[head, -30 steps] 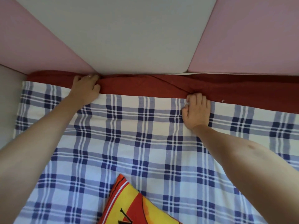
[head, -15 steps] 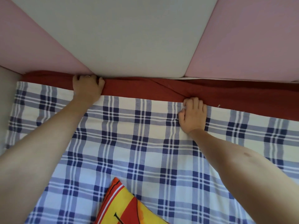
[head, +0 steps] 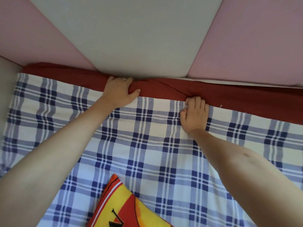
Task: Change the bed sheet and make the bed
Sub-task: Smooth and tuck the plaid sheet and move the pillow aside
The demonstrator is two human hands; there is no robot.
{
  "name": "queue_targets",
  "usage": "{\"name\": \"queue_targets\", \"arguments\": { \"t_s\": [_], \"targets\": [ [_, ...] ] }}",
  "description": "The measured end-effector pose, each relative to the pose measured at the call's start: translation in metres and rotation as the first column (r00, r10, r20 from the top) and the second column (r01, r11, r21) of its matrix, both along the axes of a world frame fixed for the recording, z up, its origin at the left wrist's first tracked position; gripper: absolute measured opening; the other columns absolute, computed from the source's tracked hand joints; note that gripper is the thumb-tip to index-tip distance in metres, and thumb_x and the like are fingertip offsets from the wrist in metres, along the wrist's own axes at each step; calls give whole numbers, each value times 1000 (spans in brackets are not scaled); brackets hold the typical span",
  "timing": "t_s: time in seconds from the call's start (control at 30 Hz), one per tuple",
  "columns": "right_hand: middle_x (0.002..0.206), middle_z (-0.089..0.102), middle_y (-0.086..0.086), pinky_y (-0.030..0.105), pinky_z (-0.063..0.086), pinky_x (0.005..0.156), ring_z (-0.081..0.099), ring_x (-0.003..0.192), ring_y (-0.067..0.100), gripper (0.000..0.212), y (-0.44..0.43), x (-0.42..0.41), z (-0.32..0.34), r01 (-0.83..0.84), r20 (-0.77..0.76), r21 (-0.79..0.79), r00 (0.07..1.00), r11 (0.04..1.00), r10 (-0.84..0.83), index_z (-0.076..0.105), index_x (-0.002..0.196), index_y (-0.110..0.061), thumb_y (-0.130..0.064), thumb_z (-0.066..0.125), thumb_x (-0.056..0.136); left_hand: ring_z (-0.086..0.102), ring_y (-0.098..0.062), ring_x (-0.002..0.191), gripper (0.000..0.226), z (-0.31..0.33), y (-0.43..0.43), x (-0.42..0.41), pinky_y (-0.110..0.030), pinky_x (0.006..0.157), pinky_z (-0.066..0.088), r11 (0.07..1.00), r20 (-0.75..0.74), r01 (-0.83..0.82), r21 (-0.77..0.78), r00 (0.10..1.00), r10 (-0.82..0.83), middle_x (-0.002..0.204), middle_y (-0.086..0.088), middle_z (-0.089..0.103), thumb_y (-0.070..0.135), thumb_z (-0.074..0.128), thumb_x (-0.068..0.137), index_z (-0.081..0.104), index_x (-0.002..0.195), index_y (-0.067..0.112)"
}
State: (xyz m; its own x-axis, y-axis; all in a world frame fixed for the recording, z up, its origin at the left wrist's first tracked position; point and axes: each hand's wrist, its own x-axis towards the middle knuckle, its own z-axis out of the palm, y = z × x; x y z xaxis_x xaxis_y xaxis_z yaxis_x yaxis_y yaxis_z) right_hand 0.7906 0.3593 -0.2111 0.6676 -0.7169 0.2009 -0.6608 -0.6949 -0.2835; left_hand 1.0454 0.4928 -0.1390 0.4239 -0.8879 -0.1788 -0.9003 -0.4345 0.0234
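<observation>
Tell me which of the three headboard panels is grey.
The middle panel, directly above the left hand gripping the red sheet; the left panel and right panel flanking it are pink.

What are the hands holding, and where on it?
Left hand grips the red cloth at its bunched fold; right hand pinches the plaid sheet at its top edge.

Both forearms are bare all the way up, and the left hand has a thin ring on one finger.
</observation>
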Motion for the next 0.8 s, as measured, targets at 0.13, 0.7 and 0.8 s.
{"name": "queue_targets", "arguments": {
  "t_s": [0.13, 0.7, 0.8],
  "targets": [
    [89, 49, 11, 35, 27, 74, 35, 80, 23, 23, 0, 1, 3, -1, 9, 2, 1000, 1000, 1, 49, 91, -10, -24, 40, 76, 57, -26, 108, 64, 6, -24, -4, -38, 99, 28, 980, 90, -53, 193, 995, 36, 103, -11, 67, 63, 27, 90, 59, 117, 14],
    [134, 51, 11, 36, 27, 97, 41, 114, 23, 60, 2, 5, 12, 14, -50, 72, 999, 997, -10, 45, 136, -8, -23, 42, 77, 6, -35, 145, 66, -40, 60, -116, -67, 109, 4, 959, -77, -247, -138, 968, 238, 158, -16, 11, 41, 33, 89, 21, 148, 16],
    [141, 46, 8, 39, 25, 103, 39, 123, 23, 67, 1, 7, 6, 24, -62, 57, 998, 998, -21, 37, 143, -10, -26, 39, 78, 6, -36, 145, 69, -56, 56, -110, -67, 109, 4, 961, -35, -224, -162, 975, 221, 158, -16, 11, 39, 35, 86, 19, 150, 17]
  ]
}}
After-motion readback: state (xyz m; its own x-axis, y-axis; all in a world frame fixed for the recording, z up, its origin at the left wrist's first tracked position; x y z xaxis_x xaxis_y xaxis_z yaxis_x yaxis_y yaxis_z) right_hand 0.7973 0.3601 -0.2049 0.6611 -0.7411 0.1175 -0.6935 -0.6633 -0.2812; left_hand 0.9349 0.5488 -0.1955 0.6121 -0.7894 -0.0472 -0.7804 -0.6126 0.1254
